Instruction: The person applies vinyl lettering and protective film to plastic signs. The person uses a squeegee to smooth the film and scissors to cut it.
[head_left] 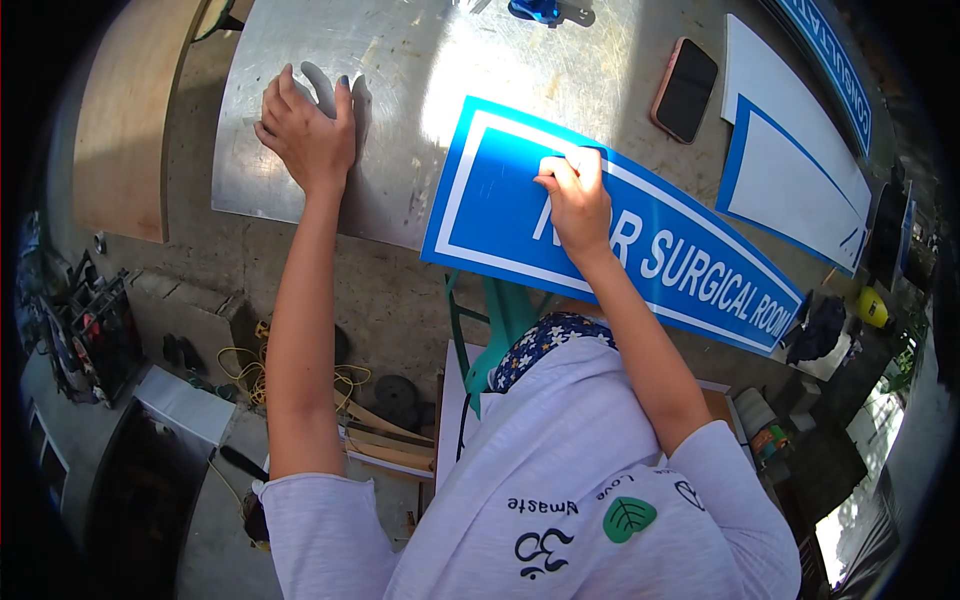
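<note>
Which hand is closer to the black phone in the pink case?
Right hand: it's on the blue and white sign, a little left of the phone. The left hand is much farther left, over the shiny metal tabletop.

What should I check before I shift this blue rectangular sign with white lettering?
1. Right hand on the blue sign: ok.
2. Left hand also on the sign: not ok, it is on the silver metal tabletop.
3. Sign wholly over the tabletop: not ok, its near edge overhangs.
4. Black-screened phone with pink edge apart from the sign: ok.
5. Lettering under the right hand undamaged: cannot tell, covered.
</note>
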